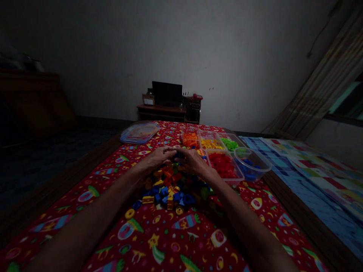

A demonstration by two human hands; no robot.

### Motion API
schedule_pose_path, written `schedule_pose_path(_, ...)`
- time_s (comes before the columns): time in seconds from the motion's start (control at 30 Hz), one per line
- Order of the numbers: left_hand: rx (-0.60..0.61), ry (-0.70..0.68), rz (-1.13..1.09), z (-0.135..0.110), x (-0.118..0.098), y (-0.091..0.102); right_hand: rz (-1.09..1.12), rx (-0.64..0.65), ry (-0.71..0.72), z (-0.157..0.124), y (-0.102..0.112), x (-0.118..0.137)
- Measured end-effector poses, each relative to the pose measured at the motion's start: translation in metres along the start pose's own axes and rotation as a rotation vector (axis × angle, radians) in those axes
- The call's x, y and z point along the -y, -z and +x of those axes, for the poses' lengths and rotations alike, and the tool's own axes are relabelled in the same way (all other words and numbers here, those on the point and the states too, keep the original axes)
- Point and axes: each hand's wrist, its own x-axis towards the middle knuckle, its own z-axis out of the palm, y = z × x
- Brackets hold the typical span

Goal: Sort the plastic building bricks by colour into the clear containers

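While L hand and R hand curl close together over the toy bricks, can't tell if they hold any. Bricks prob. light, stiff, slick plastic, hard to break; pinch opp. sides. Pile's on red cloth, just beside clear tubs.

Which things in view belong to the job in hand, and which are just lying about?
Likely in the job:
Left hand and right hand, at the pile
Mixed-colour pile of toy bricks
Open clear containers of colour-grouped bricks

Likely just lying about:
Stacked plastic lids, though they may fit the containers
Black monitor on the desk
Curtain
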Motion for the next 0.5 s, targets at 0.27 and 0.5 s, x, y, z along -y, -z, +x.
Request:
schedule_pose_path(0.27, -0.159, -0.060, 0.050, -0.003, -0.013, -0.004, 0.010, -0.184, -0.239, 0.004, 0.008, 0.002)
schedule_pose_path(0.5, -0.209, -0.044, 0.101, 0.003, -0.007, -0.017, 0.050, -0.002, -0.102, 0.002, -0.005, 0.008)
